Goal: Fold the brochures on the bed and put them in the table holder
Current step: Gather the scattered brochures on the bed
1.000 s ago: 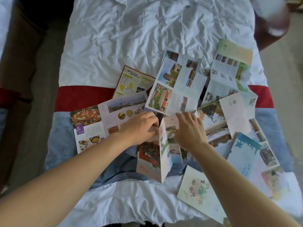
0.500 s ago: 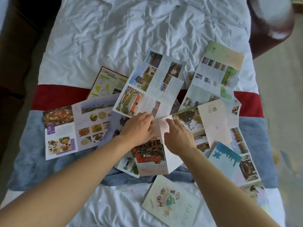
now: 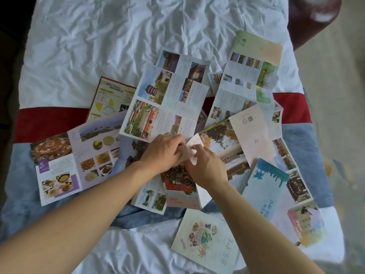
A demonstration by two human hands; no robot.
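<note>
Several brochures lie spread over the bed [image 3: 122,40]. In the middle, a partly folded brochure with a red building picture [image 3: 180,189] lies under both hands. My left hand [image 3: 164,150] presses its top part with curled fingers. My right hand [image 3: 206,167] pinches the white top corner of the same brochure, which curls upward. A large unfolded temple brochure [image 3: 167,99] lies just beyond the hands. An open food brochure [image 3: 73,165] lies to the left. The table holder is not in view.
A blue-topped folded brochure [image 3: 264,192] and a pale illustrated booklet [image 3: 205,240] lie at the right and near edge. More open leaflets [image 3: 250,70] lie at the back right. A red band [image 3: 49,121] crosses the bed. A dark round seat [image 3: 314,18] stands at the top right.
The brochure's raised panel has been pressed down flat under the hands. Both hands have closed together at its top edge, and the right hand now lifts the white corner. The view has shifted.
</note>
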